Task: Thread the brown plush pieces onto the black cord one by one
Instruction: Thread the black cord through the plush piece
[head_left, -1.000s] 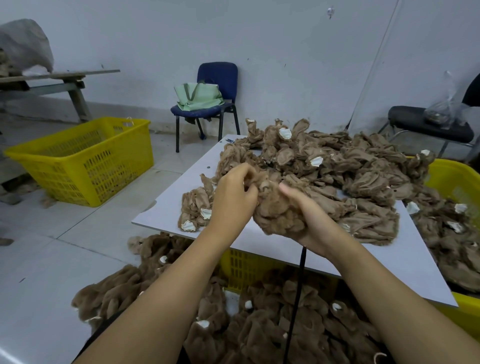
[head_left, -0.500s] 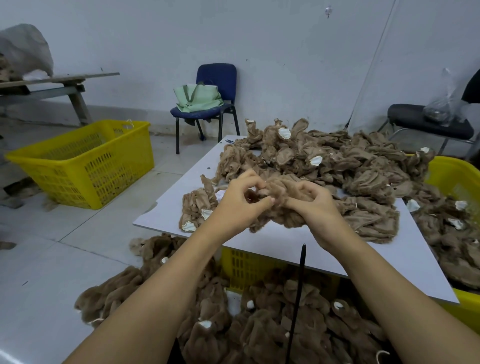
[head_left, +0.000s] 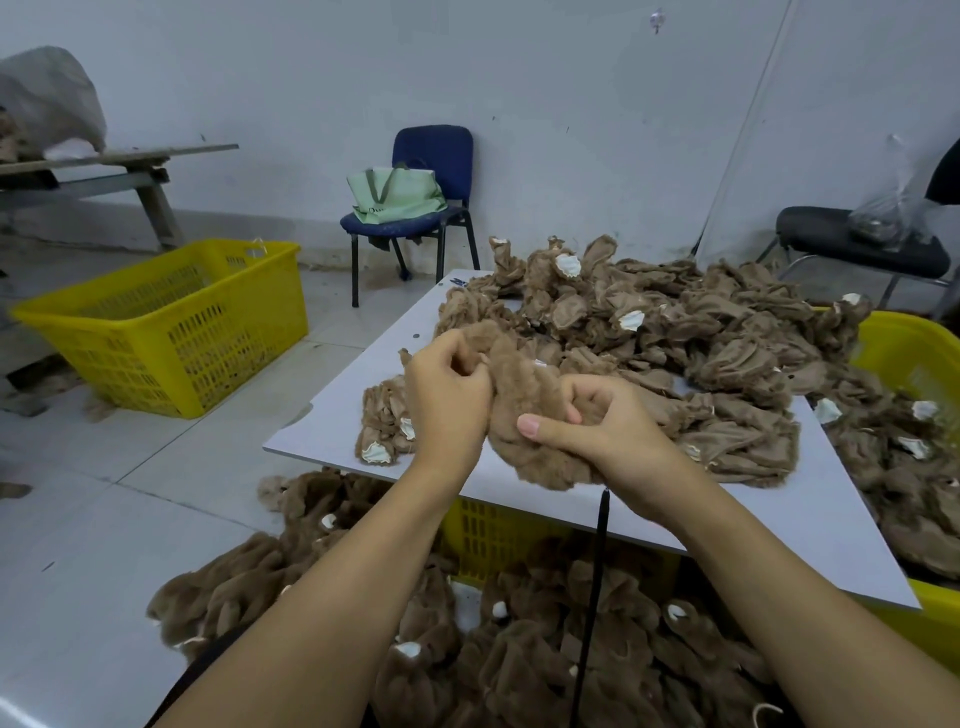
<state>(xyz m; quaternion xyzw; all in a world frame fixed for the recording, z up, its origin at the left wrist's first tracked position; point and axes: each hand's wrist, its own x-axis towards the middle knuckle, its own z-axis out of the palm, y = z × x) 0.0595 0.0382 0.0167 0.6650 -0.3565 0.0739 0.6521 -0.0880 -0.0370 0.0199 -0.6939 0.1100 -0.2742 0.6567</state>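
Note:
Both my hands hold one fluffy brown plush piece above the near edge of the white table. My left hand pinches its upper left edge. My right hand grips its lower right part, thumb pressed across the front. A black cord hangs straight down from under my right hand to the lap. A big heap of brown plush pieces, some showing white patches, covers the table behind my hands. More plush pieces lie piled below the table around the cord.
A yellow slotted basket stands on the floor at left. Another yellow basket sits at right, under and beside the table. A blue chair with a green bag stands at the back wall, a black chair at far right.
The plush piece has been turned and pulled out of a bunched clump into a longer shape. My right thumb now lies across its front; both hands sit slightly nearer me.

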